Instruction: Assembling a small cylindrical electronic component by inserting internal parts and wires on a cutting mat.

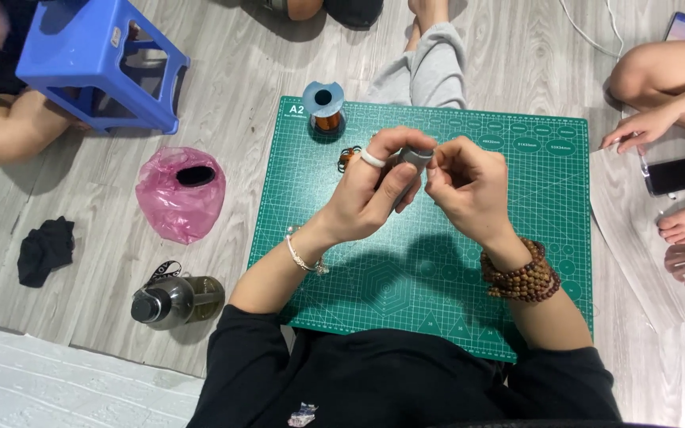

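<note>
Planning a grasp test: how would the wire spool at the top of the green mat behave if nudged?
The wire spool stands on its flange on the green mat, so it probably slides before tipping. Tipped, the round flanges would likely roll. The copper winding suggests it is heavy for its size.

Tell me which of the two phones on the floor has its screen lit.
The phone at the top right edge, with a bright pale screen. The other phone, beside another person's hand, is dark.

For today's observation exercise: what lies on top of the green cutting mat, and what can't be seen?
On the green cutting mat stand a spool of copper wire and a small copper coil. Above it, the left hand and right hand hold a grey cylinder, hiding the mat beneath.
</note>
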